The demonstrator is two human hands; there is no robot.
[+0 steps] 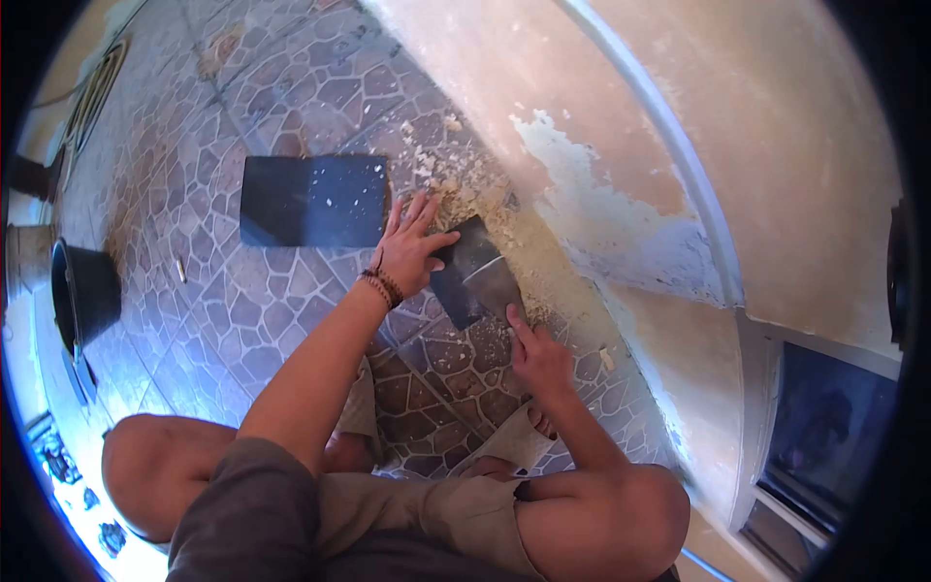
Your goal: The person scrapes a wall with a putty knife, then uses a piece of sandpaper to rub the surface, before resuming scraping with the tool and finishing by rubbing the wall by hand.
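Note:
My right hand (540, 359) is closed on a putty knife (496, 287), its index finger stretched along the tool. The putty knife's wide blade lies over a small dark flat sheet (452, 295) on the floor. My left hand (407, 250) is spread out low at the upper left edge of that sheet, its thumb reaching onto the sheet and its fingers pointing at the crumbs. Pale flakes and crumbs (470, 189) lie scattered along the foot of the wall. Beyond my left hand, a larger dark rectangular sheet (315, 201) rests flat with a few white flakes on it.
The wall (621, 145) on the right has peeling paint and a bare pale patch (606, 209). A black bucket (89, 296) stands at the left on the stone-patterned floor (218, 339). A framed dark glass pane (824, 427) sits low at the right.

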